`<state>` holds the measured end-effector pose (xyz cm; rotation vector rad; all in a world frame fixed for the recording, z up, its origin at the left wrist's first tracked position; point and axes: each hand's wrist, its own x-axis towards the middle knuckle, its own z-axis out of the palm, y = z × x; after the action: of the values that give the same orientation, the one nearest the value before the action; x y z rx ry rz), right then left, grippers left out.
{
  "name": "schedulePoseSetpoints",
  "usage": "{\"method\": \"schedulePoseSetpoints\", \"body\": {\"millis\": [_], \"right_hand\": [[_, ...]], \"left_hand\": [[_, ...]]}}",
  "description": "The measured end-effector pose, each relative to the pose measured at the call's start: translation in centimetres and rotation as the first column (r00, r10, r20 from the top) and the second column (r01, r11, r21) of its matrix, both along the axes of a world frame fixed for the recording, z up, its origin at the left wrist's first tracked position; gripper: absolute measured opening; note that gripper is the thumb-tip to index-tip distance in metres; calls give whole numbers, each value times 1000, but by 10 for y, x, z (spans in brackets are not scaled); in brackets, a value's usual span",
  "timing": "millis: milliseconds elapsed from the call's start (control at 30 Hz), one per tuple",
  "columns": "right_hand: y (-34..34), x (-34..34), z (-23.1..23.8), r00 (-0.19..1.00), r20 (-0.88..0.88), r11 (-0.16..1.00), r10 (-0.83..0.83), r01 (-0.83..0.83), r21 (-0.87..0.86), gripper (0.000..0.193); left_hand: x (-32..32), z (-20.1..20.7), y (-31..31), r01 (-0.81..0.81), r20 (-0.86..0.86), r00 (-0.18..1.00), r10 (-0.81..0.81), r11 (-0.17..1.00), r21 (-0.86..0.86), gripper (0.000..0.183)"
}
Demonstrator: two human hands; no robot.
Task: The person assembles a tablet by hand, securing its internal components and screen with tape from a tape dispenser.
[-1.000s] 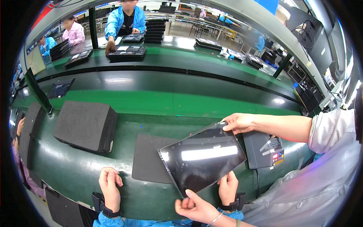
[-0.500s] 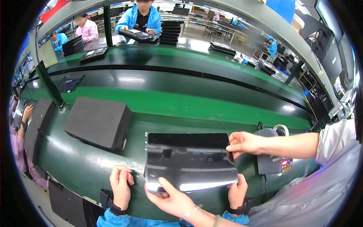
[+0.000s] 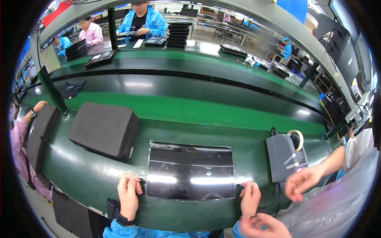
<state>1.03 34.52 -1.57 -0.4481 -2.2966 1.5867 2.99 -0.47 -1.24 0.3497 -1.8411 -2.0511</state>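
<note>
A glossy black display panel (image 3: 191,168) with a thin clear edge lies flat on the green work surface in front of me. My left hand (image 3: 128,196) rests just off its left edge, fingers loosely curled in and holding nothing. Beside the right edge, my right hand (image 3: 250,197) is also curled, with nothing visible in it. Both my wrists wear black bands below blue sleeves. A co-worker's hand (image 3: 264,227) is blurred in front of my right wrist, while that person's other hand (image 3: 303,183) hangs near the tape dispenser; neither touches the panel.
A grey tape dispenser (image 3: 279,158) with a tape roll stands at the right. A thick dark foam block (image 3: 102,129) sits at the left. Beyond runs a green conveyor (image 3: 190,105), with a dark flat piece (image 3: 74,88) on it. People work across the line near stacked black units (image 3: 177,35).
The co-worker has let go of the panel, which now lies flat between my hands. Both co-worker hands have drawn back to the right. My own hands have barely moved.
</note>
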Motion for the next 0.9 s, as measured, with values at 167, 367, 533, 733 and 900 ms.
{"method": "schedulePoseSetpoints", "body": {"millis": [167,367,533,733,900], "right_hand": [[3,3,4,999,-3,999,42,-42,-25,24],[-13,9,10,960,87,960,267,-256,-117,25],[-16,8,21,931,175,941,319,-290,-173,25],[-14,2,24,898,172,895,405,-351,-274,27],[-19,3,33,896,198,879,398,-311,-361,27]], "left_hand": [[-6,14,6,142,174,979,-108,971,-193,20],[-12,23,0,211,331,935,-127,950,-232,23],[-13,32,5,305,386,906,-174,900,-312,30],[-7,20,-3,320,375,910,-179,877,-358,35],[4,44,5,378,542,833,-108,827,-416,42]]}}
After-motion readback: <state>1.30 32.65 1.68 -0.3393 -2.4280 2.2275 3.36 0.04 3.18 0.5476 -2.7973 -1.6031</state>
